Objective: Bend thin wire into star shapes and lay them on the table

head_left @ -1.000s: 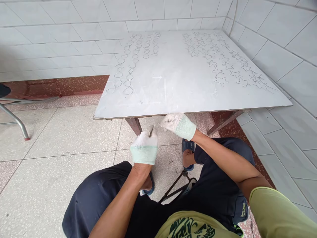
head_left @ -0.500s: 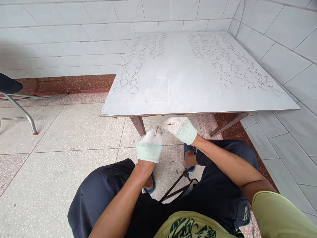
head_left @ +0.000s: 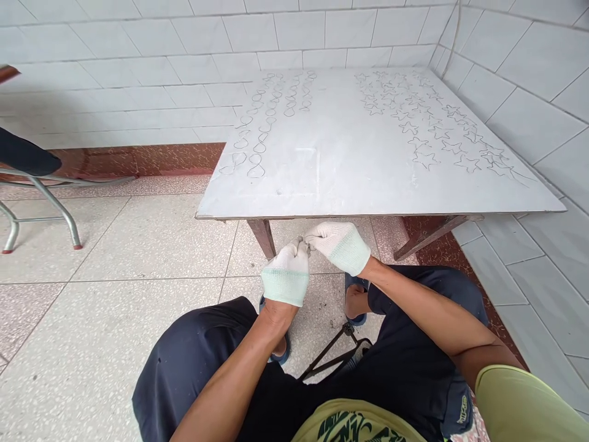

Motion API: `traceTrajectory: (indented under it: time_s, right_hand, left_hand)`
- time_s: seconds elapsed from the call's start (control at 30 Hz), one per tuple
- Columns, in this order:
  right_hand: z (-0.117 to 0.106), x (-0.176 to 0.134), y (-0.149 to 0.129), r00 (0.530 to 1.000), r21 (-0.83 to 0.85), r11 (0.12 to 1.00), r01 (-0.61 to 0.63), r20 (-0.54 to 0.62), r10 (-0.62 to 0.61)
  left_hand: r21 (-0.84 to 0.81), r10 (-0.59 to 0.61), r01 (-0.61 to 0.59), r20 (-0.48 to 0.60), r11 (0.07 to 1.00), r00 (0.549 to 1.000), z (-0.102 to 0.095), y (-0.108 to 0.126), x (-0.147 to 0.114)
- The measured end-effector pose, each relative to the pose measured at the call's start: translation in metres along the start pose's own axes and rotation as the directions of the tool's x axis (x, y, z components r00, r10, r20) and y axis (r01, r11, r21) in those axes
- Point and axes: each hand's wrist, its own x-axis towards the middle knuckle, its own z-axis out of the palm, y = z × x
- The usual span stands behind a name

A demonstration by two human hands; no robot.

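Note:
Both hands, in white knitted gloves with pale green cuffs, meet just below the table's front edge. My left hand is closed, its thumb and fingertips pinching a small bit of thin wire. My right hand reaches in from the right, its fingers pinched together at the same wire and touching or almost touching the left fingertips. Most of the wire is hidden by the gloves, so its shape cannot be made out. On the white tabletop beyond lie rows of wire stars at right and wire figure-eights at left.
Wooden table legs stand beyond my hands. Tiled walls close off the back and right. A metal-legged stool is at far left. Between my feet is a dark folding frame on the speckled floor.
The view has shifted slightly, so everything appears a little further right and lower. My right fingers have come closer to the left fingertips; both hands stay closed.

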Motion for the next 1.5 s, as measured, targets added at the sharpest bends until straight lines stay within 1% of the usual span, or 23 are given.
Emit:
traceTrajectory:
  time_s: [0.13, 0.27, 0.47, 0.63, 0.8, 0.9, 1.03, 1.2, 1.4, 1.5]
  right_hand:
    - [0.002, 0.000, 0.002, 1.000, -0.029, 1.000, 0.007, -0.020, -0.008]
    - [0.005, -0.001, 0.007, 0.998, -0.017, 0.998, 0.060, -0.009, -0.060]
    - [0.005, -0.003, 0.008, 0.991, -0.109, 0.986, 0.130, 0.000, -0.130]
    - [0.007, -0.002, 0.006, 0.983, -0.145, 0.972, 0.183, 0.001, -0.185]
    - [0.007, -0.002, 0.003, 0.985, -0.147, 0.974, 0.173, 0.025, -0.171]
    - [0.007, -0.003, 0.002, 0.988, -0.130, 0.980, 0.151, 0.034, -0.148]
    - [0.007, -0.003, 0.002, 0.990, -0.118, 0.983, 0.141, 0.038, -0.137]
    - [0.007, -0.004, 0.002, 0.986, -0.083, 0.982, 0.169, 0.024, -0.168]
    - [0.006, -0.005, 0.002, 0.984, -0.079, 0.981, 0.178, 0.023, -0.176]
    - [0.006, -0.005, 0.002, 0.986, -0.084, 0.982, 0.167, 0.028, -0.165]
  left_hand:
    - [-0.042, 0.000, 0.001, 0.005, 0.999, 1.000, -0.003, 0.003, 0.002]
    - [-0.077, 0.003, -0.003, 0.006, 0.997, 1.000, -0.002, 0.004, 0.002]
    - [0.006, 0.028, -0.027, -0.056, 1.000, 0.998, 0.000, -0.002, -0.001]
    - [0.053, 0.015, -0.012, -0.047, 0.998, 0.999, -0.002, 0.002, -0.002]
    - [0.143, 0.008, -0.005, -0.022, 0.990, 1.000, -0.003, 0.007, 0.000]
    - [0.125, 0.030, -0.026, -0.025, 0.992, 0.999, -0.004, 0.007, -0.001]
    - [0.137, 0.067, -0.059, -0.057, 0.989, 0.996, -0.004, 0.005, -0.004]
    - [0.109, 0.030, -0.022, -0.076, 0.994, 0.997, -0.002, 0.004, -0.007]
    - [0.084, 0.044, -0.038, -0.069, 0.996, 0.997, 0.000, 0.003, -0.007]
    - [0.118, 0.061, -0.052, -0.067, 0.992, 0.996, 0.000, 0.002, -0.009]
